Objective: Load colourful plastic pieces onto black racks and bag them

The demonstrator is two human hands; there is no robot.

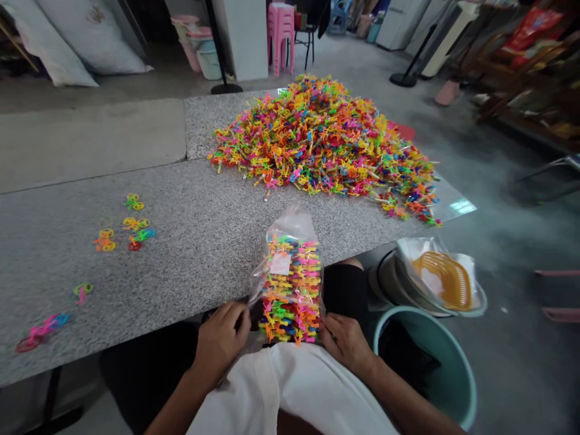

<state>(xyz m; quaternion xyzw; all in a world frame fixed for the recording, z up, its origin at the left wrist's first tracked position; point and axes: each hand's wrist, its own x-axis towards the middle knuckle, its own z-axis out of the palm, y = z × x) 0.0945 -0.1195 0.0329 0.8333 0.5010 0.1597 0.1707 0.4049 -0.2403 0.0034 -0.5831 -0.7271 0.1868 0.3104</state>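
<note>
Low in the frame's centre, at the worktop [190, 241] near edge, the left hand [220, 341] and right hand [345, 344] are each clamping the clear bag [290, 284] of coloured plastic pieces; bare worktop is lying open beyond it.

A small packing workshop: a granite table [190, 241] heaped with plastic toys [324, 136], sacks [67, 36] and stacked stools [281, 33] behind.

left hand [220, 341] curled, right hand [345, 343] gripping

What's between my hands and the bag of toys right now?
Nothing visible. The left hand and the right hand both touch the bag, one on each side of its lower end, at the table edge.
</note>
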